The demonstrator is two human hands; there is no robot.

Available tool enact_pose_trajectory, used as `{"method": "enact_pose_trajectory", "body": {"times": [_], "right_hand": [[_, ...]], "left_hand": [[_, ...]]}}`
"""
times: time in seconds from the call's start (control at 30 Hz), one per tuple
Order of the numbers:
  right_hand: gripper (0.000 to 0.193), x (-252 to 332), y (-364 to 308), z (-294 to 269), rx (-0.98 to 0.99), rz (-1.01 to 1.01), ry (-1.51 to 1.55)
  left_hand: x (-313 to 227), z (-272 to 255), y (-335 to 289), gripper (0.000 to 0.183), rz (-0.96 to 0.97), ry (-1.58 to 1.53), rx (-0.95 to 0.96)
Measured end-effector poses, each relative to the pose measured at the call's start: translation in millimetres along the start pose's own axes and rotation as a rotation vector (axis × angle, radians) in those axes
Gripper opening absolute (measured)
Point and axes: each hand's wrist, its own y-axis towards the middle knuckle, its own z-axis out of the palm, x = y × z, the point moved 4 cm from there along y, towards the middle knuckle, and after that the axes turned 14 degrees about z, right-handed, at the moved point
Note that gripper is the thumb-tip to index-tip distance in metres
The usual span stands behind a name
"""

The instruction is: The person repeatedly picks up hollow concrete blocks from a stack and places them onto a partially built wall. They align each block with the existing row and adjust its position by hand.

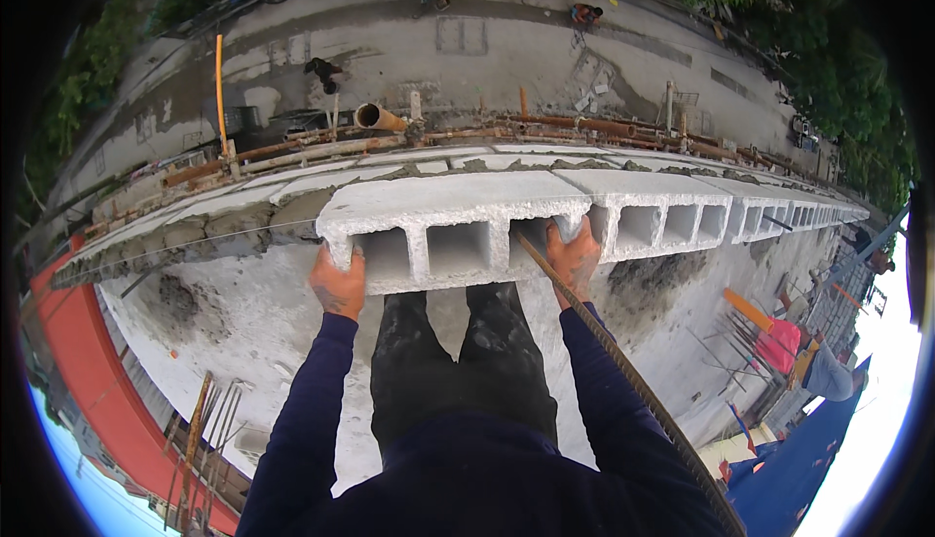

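A grey hollow concrete block lies across the front of me, its open cells facing me. My left hand grips its left end, with the thumb at the edge of the left cell. My right hand is closed around the right end, beside the neighbouring block. A long ribbed steel bar runs up past my right forearm into the block's right cell. Left of the block, wet mortar lies along the wall, and a thin string stretches over it.
Blocks continue rightward in a row. Beyond the wall run rusty scaffold pipes and an upright orange pipe. Several people are on the ground far below. At right, a person in a pink top is near upright bars. Bars also stand lower left.
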Motion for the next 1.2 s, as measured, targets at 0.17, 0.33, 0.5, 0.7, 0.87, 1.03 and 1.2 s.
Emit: {"method": "enact_pose_trajectory", "body": {"times": [0.17,0.33,0.5,0.7,0.87,1.03,1.2], "right_hand": [[0.048,2,-1,-2,-0.033,0.030,-0.105],[0.047,3,1,0,-0.054,0.002,-0.092],[0.056,5,9,-8,0.002,-0.096,-0.046],[0.060,7,22,-28,0.209,-0.138,-0.118],[0.057,5,31,-28,0.255,-0.172,-0.337],[0.061,1,38,-31,0.237,-0.236,-0.200],[0.059,-4,43,-26,0.270,-0.189,-0.210]], "left_hand": [[6,2,-1,0.044,-0.027,0.078,0.019],[4,2,-1,0.056,-0.056,0.105,0.074],[-7,-11,6,0.069,-0.138,0.119,0.270],[-10,-33,19,0.069,-0.122,0.014,0.411],[-4,-26,18,0.070,-0.138,0.066,0.421],[2,-20,19,0.069,-0.119,0.087,0.385],[4,-19,21,0.070,-0.140,0.076,0.426]]}}
